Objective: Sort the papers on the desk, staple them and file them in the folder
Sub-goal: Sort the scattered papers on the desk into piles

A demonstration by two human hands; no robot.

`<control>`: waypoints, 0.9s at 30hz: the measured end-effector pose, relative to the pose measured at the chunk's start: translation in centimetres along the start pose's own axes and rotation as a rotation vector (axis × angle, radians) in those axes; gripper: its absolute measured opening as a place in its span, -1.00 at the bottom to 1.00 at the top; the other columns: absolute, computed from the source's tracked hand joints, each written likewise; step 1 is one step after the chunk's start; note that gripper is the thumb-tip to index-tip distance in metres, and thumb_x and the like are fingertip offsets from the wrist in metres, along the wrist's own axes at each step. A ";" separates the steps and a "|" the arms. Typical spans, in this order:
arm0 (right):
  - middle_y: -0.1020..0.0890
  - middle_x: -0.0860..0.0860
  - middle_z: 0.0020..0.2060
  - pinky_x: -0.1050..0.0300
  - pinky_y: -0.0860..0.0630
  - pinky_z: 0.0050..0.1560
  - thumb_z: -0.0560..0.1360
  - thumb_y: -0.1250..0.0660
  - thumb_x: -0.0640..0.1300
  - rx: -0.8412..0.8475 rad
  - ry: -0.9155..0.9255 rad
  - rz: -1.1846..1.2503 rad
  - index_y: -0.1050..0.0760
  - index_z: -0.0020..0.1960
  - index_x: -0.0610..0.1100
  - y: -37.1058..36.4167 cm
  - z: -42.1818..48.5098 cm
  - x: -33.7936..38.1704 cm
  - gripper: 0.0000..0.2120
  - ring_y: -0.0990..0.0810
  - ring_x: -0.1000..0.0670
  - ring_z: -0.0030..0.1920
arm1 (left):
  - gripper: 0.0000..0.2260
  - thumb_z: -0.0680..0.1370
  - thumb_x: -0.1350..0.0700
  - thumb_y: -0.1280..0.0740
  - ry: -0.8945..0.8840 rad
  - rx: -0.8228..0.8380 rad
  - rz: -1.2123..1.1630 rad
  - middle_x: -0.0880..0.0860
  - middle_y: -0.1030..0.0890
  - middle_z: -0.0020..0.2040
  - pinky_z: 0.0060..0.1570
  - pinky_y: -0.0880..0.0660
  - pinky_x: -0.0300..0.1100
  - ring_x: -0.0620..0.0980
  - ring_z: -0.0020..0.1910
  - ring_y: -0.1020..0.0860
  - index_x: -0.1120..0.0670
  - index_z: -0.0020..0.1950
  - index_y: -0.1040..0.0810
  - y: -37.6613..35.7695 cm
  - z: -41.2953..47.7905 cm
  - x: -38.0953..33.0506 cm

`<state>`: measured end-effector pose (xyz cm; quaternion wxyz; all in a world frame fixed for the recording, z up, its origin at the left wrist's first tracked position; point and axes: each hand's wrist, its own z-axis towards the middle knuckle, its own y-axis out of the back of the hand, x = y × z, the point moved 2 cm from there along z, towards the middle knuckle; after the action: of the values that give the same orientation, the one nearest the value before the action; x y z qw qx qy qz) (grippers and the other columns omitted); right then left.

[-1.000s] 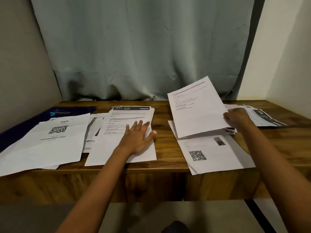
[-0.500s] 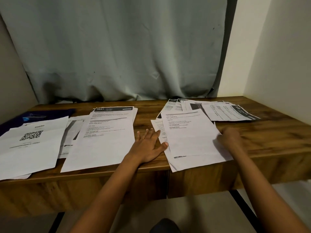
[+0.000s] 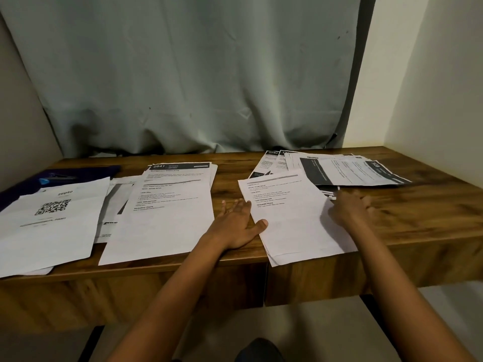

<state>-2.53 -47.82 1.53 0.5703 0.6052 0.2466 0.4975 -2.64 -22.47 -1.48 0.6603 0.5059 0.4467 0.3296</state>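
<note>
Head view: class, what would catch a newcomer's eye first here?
White printed papers cover the wooden desk, a QR-code sheet at far left. Both hands frame the near-right sheet: the left hand lies flat beside it, thumb on its edge, the right hand blurred at its other side. A pale curtain hangs behind.

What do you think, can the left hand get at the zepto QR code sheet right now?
Probably yes. The left hand lies flat on the desk, holding nothing, and the zepto QR code sheet lies uncovered at the far left. Only the flat middle stack of papers lies between them.
</note>
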 end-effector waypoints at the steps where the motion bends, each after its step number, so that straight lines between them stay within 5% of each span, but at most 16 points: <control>1: -0.34 -0.22 0.33 -0.09 -0.29 0.24 0.53 -0.24 -0.21 -0.047 0.050 0.046 -0.37 0.34 -0.17 0.6 0.4 1.2 -0.62 -0.24 -0.26 0.32 | -0.32 0.57 -0.30 0.01 -0.003 -0.038 -0.007 0.06 0.02 0.58 0.47 0.27 0.04 0.00 0.55 0.08 0.04 0.58 0.04 0.8 -0.1 0.2; 4: -0.49 -0.16 0.27 0.04 -0.37 0.22 0.50 -0.28 -0.27 -0.032 0.252 0.354 -0.47 0.29 -0.19 2.0 1.2 6.6 -0.64 -0.42 -0.16 0.28 | -0.36 0.57 -0.30 -0.02 0.007 -0.186 0.000 0.05 -0.03 0.57 0.46 0.22 0.06 0.02 0.55 0.03 0.00 0.56 -0.06 4.0 -0.5 2.6; 7: -0.60 -0.13 0.10 0.06 -0.45 0.17 0.49 -0.29 -0.30 0.186 0.320 0.649 -0.58 0.14 -0.24 1.6 0.7 12.8 -0.76 -0.54 -0.08 0.13 | -0.36 0.57 -0.28 -0.03 0.138 -0.222 0.039 0.07 -0.03 0.57 0.47 0.20 0.05 0.05 0.55 0.03 0.01 0.56 -0.07 6.0 -1.5 7.0; 13: -0.58 -0.15 0.06 0.04 -0.54 0.16 0.52 -0.31 -0.24 0.559 0.248 0.723 -0.51 0.05 -0.25 -4.0 1.0 22.4 -0.87 -0.59 -0.09 0.06 | -0.34 0.56 -0.31 -0.02 0.301 -0.141 0.074 0.01 0.06 0.58 0.48 0.19 0.08 0.06 0.55 0.11 -0.04 0.57 0.04 5.2 -3.7 13.5; 17: -0.57 -0.11 -0.01 0.15 -0.54 -0.14 0.49 -0.37 -0.15 0.471 0.207 0.663 -0.50 0.14 -0.26 -6.4 1.4 25.9 -0.72 -0.60 -0.08 -0.02 | -0.33 0.55 -0.33 0.05 0.338 -0.078 0.117 0.01 0.08 0.58 0.47 0.22 0.10 0.07 0.55 0.12 -0.05 0.57 0.06 4.1 -4.2 15.2; 22: -0.51 -0.15 0.18 0.09 -0.53 0.17 0.52 -0.33 -0.11 0.421 0.166 0.618 -0.40 0.29 -0.26 -8.5 2.3 29.2 -0.60 -0.55 -0.07 0.11 | -0.34 0.54 -0.36 0.10 0.359 -0.066 0.148 -0.01 0.06 0.58 0.46 0.23 0.08 0.04 0.55 0.10 -0.10 0.57 0.04 3.5 -3.8 15.6; 27: -0.57 -0.12 0.09 0.17 -0.54 -0.10 0.44 -0.46 -0.09 0.327 0.115 0.674 -0.49 0.12 -0.21 -10.0 3.5 30.5 -0.66 -0.56 -0.07 -0.06 | -0.35 0.54 -0.36 0.09 0.351 -0.083 0.147 -0.03 0.06 0.58 0.47 0.21 0.06 0.02 0.55 0.11 -0.11 0.57 0.03 3.2 -3.8 15.9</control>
<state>14.93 -20.65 2.47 0.2559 0.7066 0.1412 0.6445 -0.04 -6.07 -2.79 0.5665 0.4442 0.5030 0.4783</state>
